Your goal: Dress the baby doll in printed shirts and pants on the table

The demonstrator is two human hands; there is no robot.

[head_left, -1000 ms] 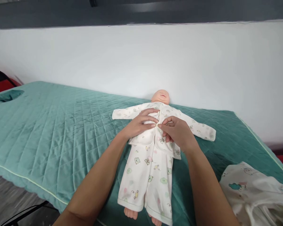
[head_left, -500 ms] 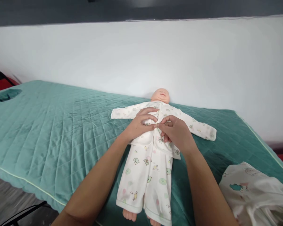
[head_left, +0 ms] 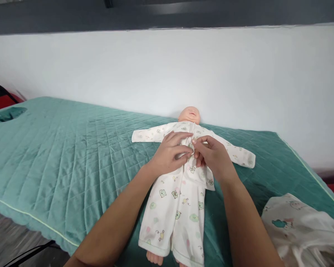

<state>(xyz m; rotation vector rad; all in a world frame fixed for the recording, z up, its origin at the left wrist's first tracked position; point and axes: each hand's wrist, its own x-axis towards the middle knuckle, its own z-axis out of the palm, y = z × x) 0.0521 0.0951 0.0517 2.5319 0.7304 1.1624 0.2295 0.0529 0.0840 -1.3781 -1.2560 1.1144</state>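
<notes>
A baby doll lies on its back, wearing a white printed long-sleeved shirt and matching trousers. My right hand pinches the shirt's front edge between thumb and forefinger, a little raised at chest height. Across from it, my left hand has its thumb and forefinger closed on the front opening, while the other fingers stretch over the chest. Fingers cover most of the opening, so any fastener there is too small or hidden to make out. The sleeves spread out to both sides.
A green quilted cover lies under the doll, with a hole at the far left. Another white printed garment is crumpled at the lower right. A white wall rises behind the doll's head.
My right hand's pinch has moved slightly up and right, pulling apart from the left fingertips. The left hand has shifted a little to the right along the shirt front.
</notes>
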